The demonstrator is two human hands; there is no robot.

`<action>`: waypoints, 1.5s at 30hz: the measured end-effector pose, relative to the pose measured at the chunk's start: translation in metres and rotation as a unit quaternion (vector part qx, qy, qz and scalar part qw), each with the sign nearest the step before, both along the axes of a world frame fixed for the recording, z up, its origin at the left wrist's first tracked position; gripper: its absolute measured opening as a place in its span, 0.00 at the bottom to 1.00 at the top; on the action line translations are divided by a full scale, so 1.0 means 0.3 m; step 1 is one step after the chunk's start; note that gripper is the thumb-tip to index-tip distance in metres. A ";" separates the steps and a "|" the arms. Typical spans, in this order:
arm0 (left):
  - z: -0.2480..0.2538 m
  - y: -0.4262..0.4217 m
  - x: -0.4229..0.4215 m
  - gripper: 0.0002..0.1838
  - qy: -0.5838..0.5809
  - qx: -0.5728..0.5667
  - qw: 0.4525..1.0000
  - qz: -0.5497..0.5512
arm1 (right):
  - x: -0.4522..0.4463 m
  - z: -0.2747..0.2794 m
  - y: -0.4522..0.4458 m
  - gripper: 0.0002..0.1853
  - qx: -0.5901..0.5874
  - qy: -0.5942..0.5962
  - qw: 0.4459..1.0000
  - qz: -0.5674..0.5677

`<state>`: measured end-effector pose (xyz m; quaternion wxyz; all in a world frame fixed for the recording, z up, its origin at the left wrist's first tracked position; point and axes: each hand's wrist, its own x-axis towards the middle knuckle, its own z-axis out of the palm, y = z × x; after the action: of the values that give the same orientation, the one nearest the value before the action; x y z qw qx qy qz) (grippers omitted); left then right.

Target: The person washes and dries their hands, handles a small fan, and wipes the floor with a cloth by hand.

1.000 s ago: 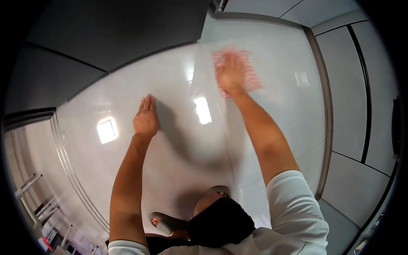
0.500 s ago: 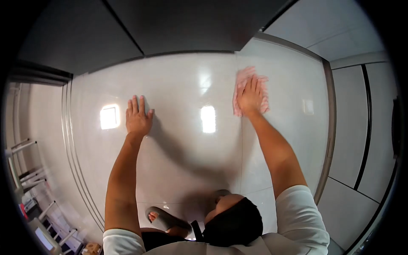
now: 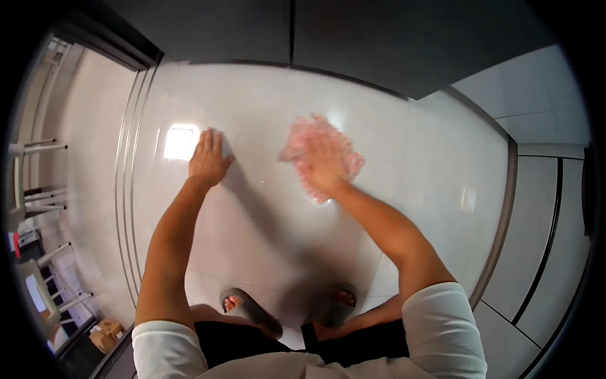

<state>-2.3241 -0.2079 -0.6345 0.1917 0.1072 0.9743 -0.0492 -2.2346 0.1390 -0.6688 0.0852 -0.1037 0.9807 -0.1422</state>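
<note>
My left hand (image 3: 209,159) rests flat on the glossy pale floor tiles (image 3: 252,101), its fingers stretched out and nothing held. Over to the right, a crumpled pink-and-white cloth (image 3: 297,136) lies against the floor. My right hand (image 3: 327,165) is pressed palm down on top of this cloth, open, with its fingers extended; motion smears both the hand and the cloth. Below and between my arms are my feet in dark grey slides (image 3: 252,312).
Dark cabinet fronts (image 3: 353,47) border the far edge. A grey frame strip (image 3: 505,208) and light panels (image 3: 536,208) stand at the right. Floor tracks (image 3: 124,183) run along the left, with white-legged chairs (image 3: 41,271) and a small cardboard box (image 3: 106,335) beyond.
My right hand has swept the cloth leftward across the floor, toward my left hand. The left hand stays flat on the tiles. The view has turned, and both feet now show.
</note>
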 end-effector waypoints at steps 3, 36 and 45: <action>0.013 -0.151 0.041 0.51 -0.033 0.000 0.999 0.039 | -0.136 -0.100 0.242 0.40 0.043 0.087 0.989 -0.113; -0.202 -0.583 0.109 0.41 0.096 0.094 0.988 0.080 | 0.133 -0.055 -0.931 0.42 -0.035 0.039 0.998 0.035; -0.193 -0.580 0.087 0.42 0.067 0.082 0.991 0.080 | -0.007 -0.069 -0.440 0.36 0.041 0.133 0.984 -0.113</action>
<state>-2.2979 -0.3819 -0.6922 0.1200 0.0407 0.9912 0.0397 -2.2368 0.0070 -0.6895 -0.0589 -0.0066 0.9936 -0.0958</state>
